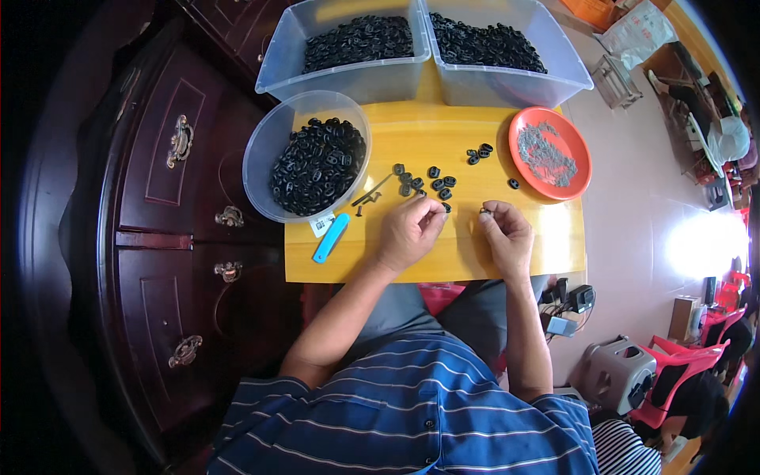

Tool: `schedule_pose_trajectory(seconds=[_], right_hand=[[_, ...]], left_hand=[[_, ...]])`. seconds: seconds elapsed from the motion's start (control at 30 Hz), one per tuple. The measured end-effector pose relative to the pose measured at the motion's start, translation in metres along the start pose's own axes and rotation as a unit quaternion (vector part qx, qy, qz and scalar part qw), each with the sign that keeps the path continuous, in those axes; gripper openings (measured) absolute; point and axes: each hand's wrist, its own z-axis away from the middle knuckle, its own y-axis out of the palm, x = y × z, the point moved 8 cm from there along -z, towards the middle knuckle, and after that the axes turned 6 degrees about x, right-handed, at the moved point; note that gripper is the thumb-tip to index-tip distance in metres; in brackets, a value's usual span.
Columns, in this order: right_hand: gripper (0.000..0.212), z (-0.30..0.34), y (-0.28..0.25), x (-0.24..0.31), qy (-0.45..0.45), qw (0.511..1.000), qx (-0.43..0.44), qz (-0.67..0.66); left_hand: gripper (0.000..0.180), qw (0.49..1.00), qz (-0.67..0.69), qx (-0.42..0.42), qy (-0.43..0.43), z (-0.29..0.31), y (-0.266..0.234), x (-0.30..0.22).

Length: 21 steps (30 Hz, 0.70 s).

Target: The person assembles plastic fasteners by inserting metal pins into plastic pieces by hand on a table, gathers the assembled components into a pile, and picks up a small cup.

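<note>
Left hand (pixel 408 233): grip closed, thumb and forefinger pinching a small black oval piece (pixel 446 208) just over the near part of the yellow tabletop (pixel 475 120).
Right hand (pixel 511 237): thumb and forefinger together on a tiny dark item (pixel 485 210); its kind is too small to tell.
Loose black two-hole pieces (pixel 434 172): scattered beyond the left hand, with a few nearer the red plate (pixel 585 172).
Supply: small grey bits (pixel 546 150) in the red plate; many more black pieces in the round clear tub (pixel 260 170).
Step in hand: seemingly fingertip work on single small parts, one per hand, hands apart.
Next move calls for: probably fine alignment and a steady pinch, since such small parts could slip.
Left of the hands: blue-handled tool (pixel 331 237), lying flat.
</note>
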Motion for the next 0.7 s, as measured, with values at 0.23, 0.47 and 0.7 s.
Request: schedule_pose_trajectory(seconds=[0.23, 0.47, 0.7], right_hand=[[0.013, 0.003, -0.004, 0.0, 0.001, 1.0, -0.02, -0.01], [0.012, 0.005, -0.005, 0.009, -0.016, 0.998, -0.008, 0.054], [0.017, 0.001, -0.01, 0.017, -0.012, 0.995, -0.016, 0.099]], left_hand=[[0.007, 1.0, 0.002, -0.009, 0.003, 0.001, 0.004, 0.003], [0.006, 1.0, -0.012, 0.002, -0.006, 0.001, 0.005, 0.001], [0.006, 0.999, 0.02, 0.025, -0.02, 0.002, 0.014, -0.005]])
